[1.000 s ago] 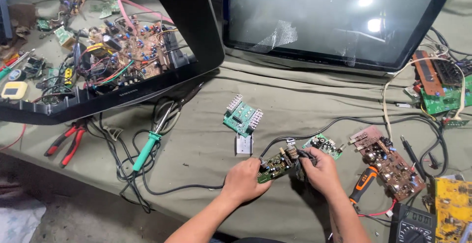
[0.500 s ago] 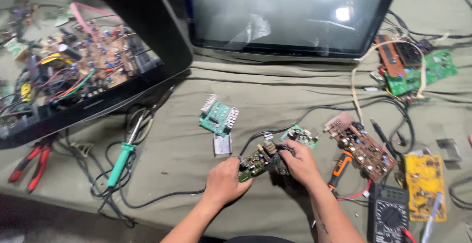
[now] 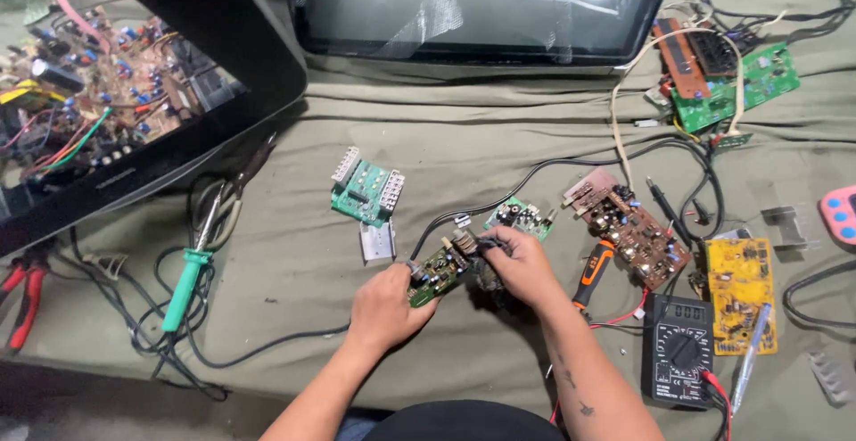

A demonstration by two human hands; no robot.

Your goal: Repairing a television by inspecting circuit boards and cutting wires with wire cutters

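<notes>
Both bare forearms reach up from the bottom edge and converge at the centre, the left hand [image 3: 385,305] curled with fingers closed in a pinch at its upper right, the right hand [image 3: 522,267] bent at the wrist, knuckles up, fingers clenched inward toward the left.

Both forearms were bare, with no sleeves, gloves, rings or wristwear visible. The left hand [image 3: 385,305] and right hand [image 3: 522,267] were ungloved. The right forearm carried several small dark tattoo marks along its length. A dark garment covered the torso at the lower frame edge
</notes>
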